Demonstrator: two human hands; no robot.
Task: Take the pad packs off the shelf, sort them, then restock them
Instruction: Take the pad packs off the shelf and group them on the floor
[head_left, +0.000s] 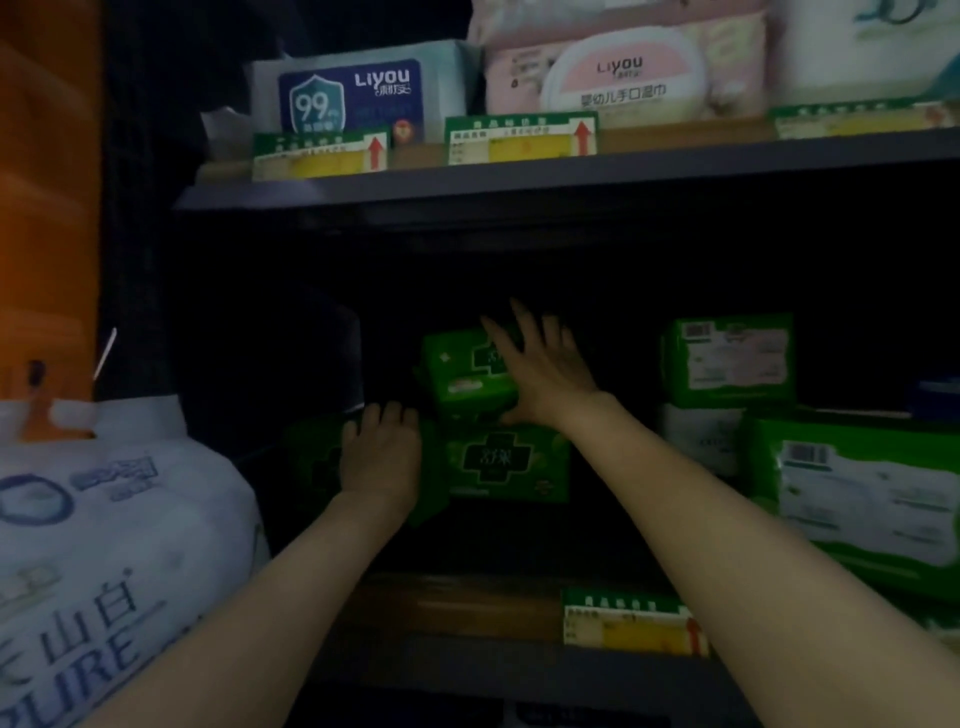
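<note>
Green pad packs sit in the dark middle shelf bay. An upper green pack (460, 371) rests on a lower green pack (506, 462). My right hand (540, 369) lies flat against the upper pack's right side, fingers spread and straight. Another green pack (311, 457) lies at the lower left; my left hand (382, 449) covers it, fingers curled over its top edge. To the right stand more green packs: one on top (727, 361) and a large one (857, 491) in front.
The shelf edge (467, 660) carries a green and yellow price tag (631, 623). The upper shelf (571, 171) holds wet-wipe packs (358, 96). A large white tissue bundle (104, 545) sits at lower left, beside an orange wall (47, 208).
</note>
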